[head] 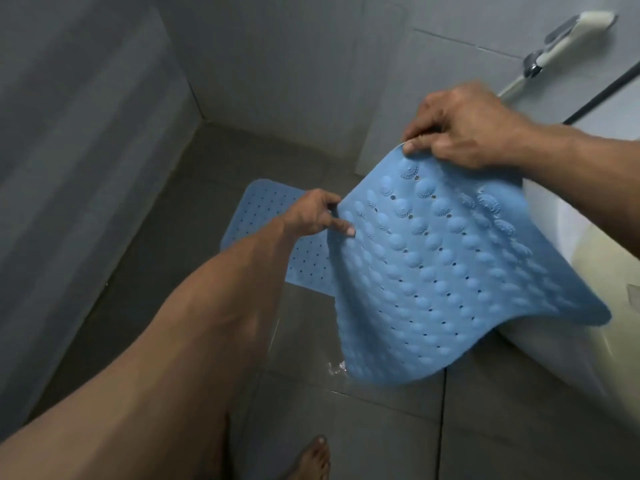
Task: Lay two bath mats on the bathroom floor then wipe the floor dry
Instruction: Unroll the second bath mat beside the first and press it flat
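both hands pinch the top edge of the second bath mat (446,271): the left hand (313,216) at its near-left corner, the right hand (464,129) at the far corner, so the mat hangs studs-up above the wet floor (346,427). the first mat (273,223) lies flat beyond, under the left hand, apparently long axis running away. the open floor lies nearer, below the hanging edge.

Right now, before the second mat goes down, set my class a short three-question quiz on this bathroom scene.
1. True or false: one blue mat already lies flat on the floor.
2. Which hands grip the held mat? A) left hand only B) right hand only C) both
3. Fill in: a small puddle shows below the held mat's lower ____.

Key: 1 true; 2 C; 3 edge.
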